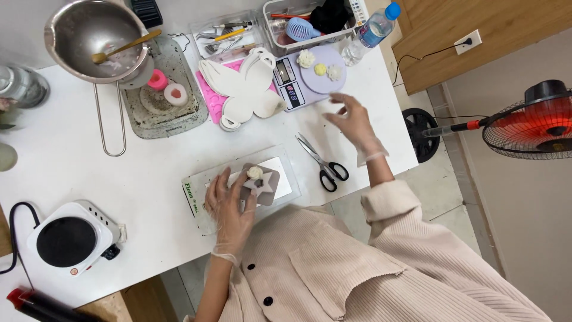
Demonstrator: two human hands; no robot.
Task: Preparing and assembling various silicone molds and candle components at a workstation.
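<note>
- Star-shaped mould [261, 183] lies on a clear plastic board [286, 161] near the front edge of the white table [71, 161], with a small cream flower [255, 172] sitting on top of it.
- Far on the left stands a small white hot plate [72, 238] with a black cable; behind it a metal pot [95, 36] with a wooden spoon rests over a grey tray [196, 107].
- Left hand [229, 206], in a thin clear glove, touches the left side of the mould with the fingers spread and flat; it grips nothing, it only steadies the mould.
- Behind the mould lie white butterfly-shaped moulds [244, 86] on a pink mat.
- Scissors [322, 161] lie just right of the board, blades pointing away and to the left, handles toward the person.
- Right hand [354, 122], also gloved, hovers open and empty, fingers loosely spread, pointing toward the kitchen scale [292, 89].
- On the scale plate sit three small flowers [320, 65]; they lie up and to the left of the right hand, which is clearly the nearer one.
- Water bottle [372, 30] stands behind, at the table corner.
</note>
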